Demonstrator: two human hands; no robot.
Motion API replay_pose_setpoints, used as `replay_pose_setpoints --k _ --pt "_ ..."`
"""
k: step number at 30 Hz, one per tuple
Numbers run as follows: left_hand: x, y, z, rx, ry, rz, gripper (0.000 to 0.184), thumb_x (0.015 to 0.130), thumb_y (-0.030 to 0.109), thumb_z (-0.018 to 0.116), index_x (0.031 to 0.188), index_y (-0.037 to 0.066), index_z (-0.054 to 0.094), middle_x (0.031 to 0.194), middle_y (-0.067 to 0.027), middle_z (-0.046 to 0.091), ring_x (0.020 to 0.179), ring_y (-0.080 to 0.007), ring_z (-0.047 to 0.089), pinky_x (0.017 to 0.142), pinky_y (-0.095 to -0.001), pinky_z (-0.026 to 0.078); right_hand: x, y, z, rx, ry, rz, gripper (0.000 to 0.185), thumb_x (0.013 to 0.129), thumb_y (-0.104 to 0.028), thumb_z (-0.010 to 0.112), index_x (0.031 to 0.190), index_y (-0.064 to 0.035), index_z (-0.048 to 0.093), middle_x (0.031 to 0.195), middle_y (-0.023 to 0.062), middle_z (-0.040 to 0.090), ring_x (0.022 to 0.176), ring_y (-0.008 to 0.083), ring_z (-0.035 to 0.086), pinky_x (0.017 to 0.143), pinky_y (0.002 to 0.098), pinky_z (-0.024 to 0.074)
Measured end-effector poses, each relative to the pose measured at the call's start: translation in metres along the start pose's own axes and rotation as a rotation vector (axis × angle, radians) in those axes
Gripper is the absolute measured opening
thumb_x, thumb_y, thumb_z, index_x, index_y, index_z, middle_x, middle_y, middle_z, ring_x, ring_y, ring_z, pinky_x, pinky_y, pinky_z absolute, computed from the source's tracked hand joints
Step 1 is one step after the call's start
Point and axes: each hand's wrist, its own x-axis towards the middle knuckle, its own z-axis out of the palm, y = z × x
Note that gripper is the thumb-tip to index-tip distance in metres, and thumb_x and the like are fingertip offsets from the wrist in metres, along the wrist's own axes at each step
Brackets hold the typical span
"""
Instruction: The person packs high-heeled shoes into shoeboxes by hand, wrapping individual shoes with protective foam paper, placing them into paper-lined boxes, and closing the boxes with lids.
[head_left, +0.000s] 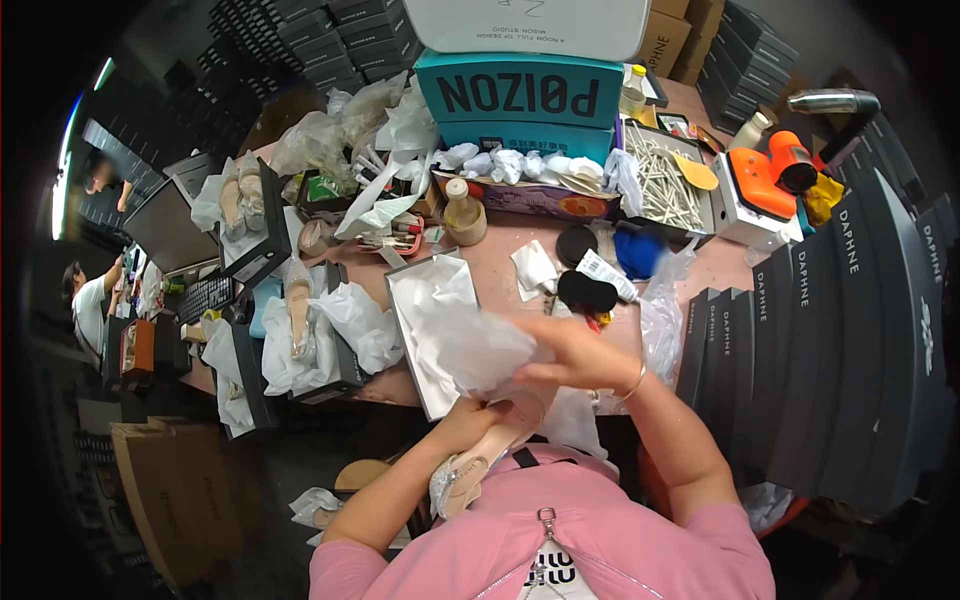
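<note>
Far over on the left, a person in a white top (91, 308) stands by some boxes. Next, two pale shoes (241, 205) lie on white paper inside a dark shoe box. Another pale shoe (299, 312) sits in a box by the near edge of the surface (495, 248). Then comes a long open box (405, 342) with white paper inside, its near end at that same edge.

A jar (464, 215) stands past the long box. Below the box, the left hand (468, 424) has its grip wrapped around a pale sandal (497, 442) with a sparkly toe strap. The sandal is tilted, toe down, on the person's side of the edge and close to the pink top (450, 555). Thin white paper (485, 352), a bit blurry, hangs over the long box. The right hand (580, 355) touches it, thumb and fingers spread, but I cannot tell if its grip is pinching the paper.

A little bare pink room shows between the jar and the black pads (588, 292). On the right, standing dark DAPHNE boxes (800, 350) make a wall, with a gap between them and the right arm.
</note>
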Motion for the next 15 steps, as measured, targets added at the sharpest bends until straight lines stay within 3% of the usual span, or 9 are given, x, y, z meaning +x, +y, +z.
replay_pose_setpoints --k 1,3,4,5,10,12,13,14,15 --pt "0.004 -0.005 -0.004 -0.003 0.047 -0.001 0.040 0.085 0.004 0.056 0.125 0.001 0.053 0.115 -0.0077 0.060 0.104 -0.0180 0.058 0.088 -0.0303 0.047 0.000 -0.006 0.005 -0.100 -0.097 -0.034 0.049 0.073 -0.007 0.067 0.121 -0.0061 0.057 0.102 0.0141 0.062 0.097 0.0309 0.059 0.087 0.0371 0.0446" --pt "0.010 -0.008 -0.013 -0.140 0.017 -0.018 0.049 0.086 -0.001 0.056 0.133 0.003 0.043 0.121 -0.0088 0.057 0.105 -0.0164 0.058 0.088 -0.0294 0.048 -0.009 -0.010 0.029 -0.359 -0.134 -0.155 0.030 0.071 -0.011 0.065 0.101 -0.0079 0.066 0.088 0.0090 0.062 0.088 0.0265 0.060 0.077 0.0387 0.0429" --pt "0.012 -0.004 -0.016 -0.208 0.004 -0.028 0.055 0.086 -0.003 0.055 0.137 0.003 0.038 0.124 -0.0093 0.055 0.106 -0.0155 0.057 0.089 -0.0290 0.049 -0.016 -0.010 0.044 -0.442 -0.098 -0.225 0.017 0.072 -0.010 0.059 0.088 -0.0075 0.066 0.077 0.0068 0.057 0.079 0.0225 0.058 0.071 0.0348 0.0395" --pt "0.007 -0.003 -0.013 -0.540 0.067 -0.090 0.054 0.087 -0.004 0.054 0.138 0.004 0.037 0.123 -0.0095 0.055 0.107 -0.0156 0.057 0.088 -0.0288 0.050 -0.020 -0.008 0.055 -0.435 -0.106 -0.230 0.017 0.072 -0.010 0.059 0.088 -0.0075 0.066 0.077 0.0068 0.057 0.079 0.0225 0.058 0.071 0.0348 0.0395" --pt "-0.002 -0.012 -0.015 -0.704 0.060 -0.146 0.057 0.088 0.000 0.054 0.141 0.005 0.034 0.123 -0.0091 0.055 0.105 -0.0158 0.058 0.085 -0.0281 0.051 -0.031 -0.005 0.088 -0.769 -0.081 -0.095 0.006 0.072 -0.011 0.056 0.072 -0.0070 0.061 0.075 0.0065 0.056 0.074 0.0221 0.056 0.070 0.0346 0.0391" --pt "-0.007 -0.009 -0.013 -1.095 -0.026 -0.147 0.059 0.088 0.002 0.056 0.142 0.008 0.033 0.122 -0.0087 0.056 0.105 -0.0148 0.058 0.085 -0.0272 0.050 -0.031 -0.007 0.094 -0.824 -0.096 -0.061 0.007 0.072 -0.013 0.058 0.075 -0.0070 0.060 0.075 0.0062 0.055 0.075 0.0225 0.055 0.071 0.0350 0.0392" --pt "-0.005 -0.014 -0.011 -1.094 -0.034 -0.157 0.059 0.088 0.002 0.056 0.142 0.008 0.033 0.122 -0.0087 0.056 0.105 -0.0148 0.058 0.085 -0.0272 0.050 -0.033 -0.008 0.096 -0.876 -0.117 -0.037 0.011 0.071 -0.015 0.061 0.078 -0.0071 0.059 0.076 0.0058 0.054 0.077 0.0230 0.055 0.071 0.0355 0.0392" --pt "-0.003 -0.021 -0.011 -0.803 0.023 -0.119 0.060 0.088 0.002 0.057 0.143 0.009 0.033 0.122 -0.0085 0.056 0.105 -0.0143 0.057 0.087 -0.0267 0.049 -0.036 -0.009 0.093 -0.877 -0.117 -0.028 0.011 0.071 -0.015 0.061 0.078 -0.0071 0.059 0.076 0.0058 0.054 0.077 0.0230 0.055 0.071 0.0355 0.0392" --pt "-0.001 -0.026 -0.011 -0.512 0.080 -0.074 0.061 0.088 0.002 0.057 0.143 0.010 0.033 0.121 -0.0083 0.055 0.105 -0.0138 0.056 0.088 -0.0262 0.048 -0.039 -0.010 0.086 -0.639 -0.135 -0.023 0.017 0.073 -0.016 0.063 0.085 -0.0058 0.061 0.081 0.0082 0.057 0.080 0.0254 0.057 0.074 0.0366 0.0406"
